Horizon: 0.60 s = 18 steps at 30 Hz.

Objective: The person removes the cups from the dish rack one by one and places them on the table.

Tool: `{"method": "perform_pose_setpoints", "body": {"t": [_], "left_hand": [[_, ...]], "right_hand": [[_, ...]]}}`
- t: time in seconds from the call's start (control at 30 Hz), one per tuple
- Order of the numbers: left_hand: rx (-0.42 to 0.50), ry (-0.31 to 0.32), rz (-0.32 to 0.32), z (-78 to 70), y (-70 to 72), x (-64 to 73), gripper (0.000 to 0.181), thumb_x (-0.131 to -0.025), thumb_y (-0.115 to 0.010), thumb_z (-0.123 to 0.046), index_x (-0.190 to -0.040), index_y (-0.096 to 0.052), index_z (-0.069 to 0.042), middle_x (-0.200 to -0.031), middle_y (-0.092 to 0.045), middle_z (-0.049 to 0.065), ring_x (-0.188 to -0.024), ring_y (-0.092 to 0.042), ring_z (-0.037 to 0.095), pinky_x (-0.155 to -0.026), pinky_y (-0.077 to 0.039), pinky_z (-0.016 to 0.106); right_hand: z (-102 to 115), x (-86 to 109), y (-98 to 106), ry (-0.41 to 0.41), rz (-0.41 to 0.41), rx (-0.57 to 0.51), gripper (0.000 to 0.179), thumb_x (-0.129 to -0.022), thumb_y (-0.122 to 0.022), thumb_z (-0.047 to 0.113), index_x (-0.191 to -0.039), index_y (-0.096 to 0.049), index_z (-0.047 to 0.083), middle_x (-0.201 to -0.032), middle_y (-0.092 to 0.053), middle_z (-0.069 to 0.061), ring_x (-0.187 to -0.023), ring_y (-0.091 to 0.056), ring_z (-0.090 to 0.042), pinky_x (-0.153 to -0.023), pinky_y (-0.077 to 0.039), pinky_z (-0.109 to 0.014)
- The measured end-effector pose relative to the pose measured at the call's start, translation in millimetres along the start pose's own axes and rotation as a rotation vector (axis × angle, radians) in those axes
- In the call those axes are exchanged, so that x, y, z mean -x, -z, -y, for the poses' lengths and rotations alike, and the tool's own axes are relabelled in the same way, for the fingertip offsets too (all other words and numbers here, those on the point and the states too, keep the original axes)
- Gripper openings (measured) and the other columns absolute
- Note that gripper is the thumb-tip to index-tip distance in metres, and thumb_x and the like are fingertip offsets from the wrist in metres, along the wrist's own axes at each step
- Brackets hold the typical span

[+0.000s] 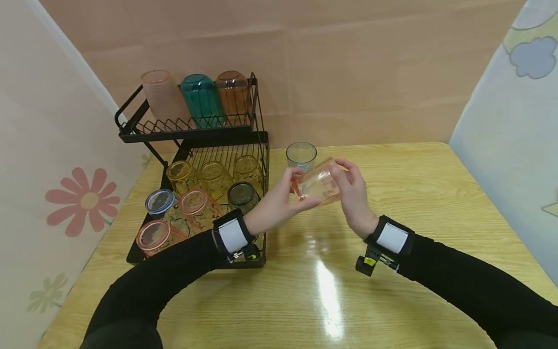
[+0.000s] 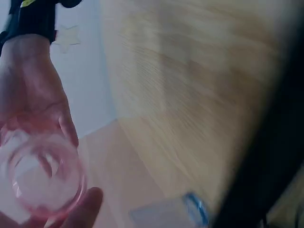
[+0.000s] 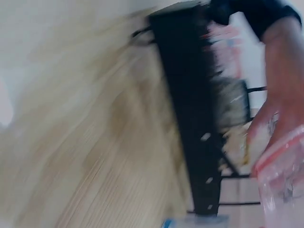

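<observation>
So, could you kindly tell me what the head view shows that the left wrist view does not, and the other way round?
Only the head view shows the teal glass, the brown glass and the pale pink glass on the upper tier of the rack, and the red flower on the wall.

Only the left wrist view looks squarely into one round end of the held pink glass.

Both show parts of the left hand and right hand around that glass, the clear glass and the table.
</observation>
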<state>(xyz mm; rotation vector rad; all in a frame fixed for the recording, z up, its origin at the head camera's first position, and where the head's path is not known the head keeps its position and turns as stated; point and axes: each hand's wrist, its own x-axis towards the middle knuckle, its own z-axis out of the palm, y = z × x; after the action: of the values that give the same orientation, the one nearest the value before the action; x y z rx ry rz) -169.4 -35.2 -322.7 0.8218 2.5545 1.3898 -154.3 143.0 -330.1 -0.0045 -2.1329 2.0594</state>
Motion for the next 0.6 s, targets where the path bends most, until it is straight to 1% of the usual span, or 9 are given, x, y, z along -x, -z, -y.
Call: {"method": "perform_pose_setpoints", "body": {"t": [0.07, 0.13, 0.2, 0.27, 0.33, 0.43, 0.5, 0.57, 0.6], "left_hand": [[-0.147, -0.032, 0.064, 2.8, 8.2, 9.2, 0.077, -0.077, -0.059, -0.058, -0.133, -0.030, -0.015, -0.120, -0.048, 0.001, -0.099, -0.051, 0.014, -0.071, -0.046, 0.027], [-0.316, -0.065, 0.102, 4.0, 15.9, 18.6, 0.081, -0.076, -0.054, -0.065, -0.135, -0.030, -0.016, -0.124, -0.048, 0.001, -0.104, -0.050, 0.012, -0.074, -0.046, 0.027], [-0.480, -0.107, 0.114, 4.7, 23.2, 27.7, 0.083, -0.076, -0.049, -0.069, -0.136, -0.031, -0.015, -0.127, -0.048, 0.002, -0.106, -0.050, 0.014, -0.079, -0.044, 0.030], [-0.627, -0.151, 0.110, 6.0, 30.9, 36.8, 0.084, -0.077, -0.045, -0.072, -0.137, -0.032, -0.014, -0.127, -0.049, 0.004, -0.108, -0.050, 0.017, -0.084, -0.043, 0.033], [-0.742, -0.186, 0.088, 9.0, 39.0, 46.0, 0.085, -0.077, -0.043, -0.073, -0.137, -0.033, -0.015, -0.128, -0.048, 0.006, -0.111, -0.049, 0.021, -0.090, -0.039, 0.037], [-0.839, -0.217, 0.045, 15.3, 51.6, 59.4, 0.086, -0.076, -0.042, -0.075, -0.138, -0.034, -0.016, -0.129, -0.046, 0.008, -0.115, -0.045, 0.025, -0.095, -0.034, 0.043], [-0.894, -0.220, 0.011, 20.3, 60.2, 67.2, 0.088, -0.075, -0.040, -0.077, -0.139, -0.034, -0.017, -0.132, -0.043, 0.009, -0.117, -0.042, 0.027, -0.096, -0.031, 0.046], [-0.932, -0.205, -0.015, 25.0, 68.8, 74.6, 0.090, -0.074, -0.040, -0.078, -0.140, -0.032, -0.017, -0.135, -0.040, 0.010, -0.120, -0.039, 0.029, -0.097, -0.029, 0.050], [-0.948, -0.185, -0.026, 26.9, 73.2, 78.3, 0.092, -0.073, -0.040, -0.079, -0.141, -0.031, -0.018, -0.137, -0.038, 0.011, -0.122, -0.037, 0.030, -0.097, -0.028, 0.052]], "right_hand": [[-6, -0.9, 6, 0.060, 0.048, 0.057, 0.052, -0.092, -0.047, 0.039, -0.131, -0.035, 0.007, -0.114, -0.050, -0.013, -0.098, -0.050, -0.024, -0.078, -0.044, -0.031], [-11, -2.9, 12, 0.119, 0.091, 0.124, 0.051, -0.092, -0.049, 0.035, -0.131, -0.034, 0.007, -0.115, -0.050, -0.014, -0.098, -0.050, -0.022, -0.079, -0.042, -0.034], [-17, -6.1, 19, 0.166, 0.120, 0.196, 0.051, -0.091, -0.051, 0.033, -0.132, -0.034, 0.009, -0.118, -0.048, -0.013, -0.097, -0.049, -0.022, -0.079, -0.042, -0.037], [-22, -10.1, 25, 0.193, 0.145, 0.281, 0.053, -0.089, -0.053, 0.034, -0.133, -0.033, 0.011, -0.119, -0.048, -0.011, -0.096, -0.048, -0.022, -0.077, -0.041, -0.038], [-26, -15.1, 31, 0.215, 0.163, 0.369, 0.056, -0.088, -0.054, 0.037, -0.134, -0.033, 0.012, -0.119, -0.048, -0.010, -0.097, -0.049, -0.022, -0.075, -0.041, -0.039], [-32, -23.8, 40, 0.238, 0.180, 0.490, 0.061, -0.087, -0.056, 0.043, -0.134, -0.032, 0.013, -0.118, -0.048, -0.008, -0.097, -0.050, -0.024, -0.073, -0.043, -0.041], [-35, -30.6, 44, 0.254, 0.184, 0.565, 0.064, -0.085, -0.056, 0.046, -0.134, -0.032, 0.013, -0.119, -0.048, -0.008, -0.099, -0.051, -0.026, -0.073, -0.043, -0.042], [-38, -37.0, 47, 0.261, 0.189, 0.628, 0.066, -0.084, -0.056, 0.049, -0.134, -0.032, 0.013, -0.119, -0.048, -0.008, -0.100, -0.051, -0.027, -0.073, -0.043, -0.042], [-39, -40.2, 48, 0.267, 0.190, 0.658, 0.067, -0.084, -0.056, 0.050, -0.135, -0.032, 0.013, -0.120, -0.048, -0.008, -0.101, -0.050, -0.027, -0.073, -0.043, -0.042]]}}
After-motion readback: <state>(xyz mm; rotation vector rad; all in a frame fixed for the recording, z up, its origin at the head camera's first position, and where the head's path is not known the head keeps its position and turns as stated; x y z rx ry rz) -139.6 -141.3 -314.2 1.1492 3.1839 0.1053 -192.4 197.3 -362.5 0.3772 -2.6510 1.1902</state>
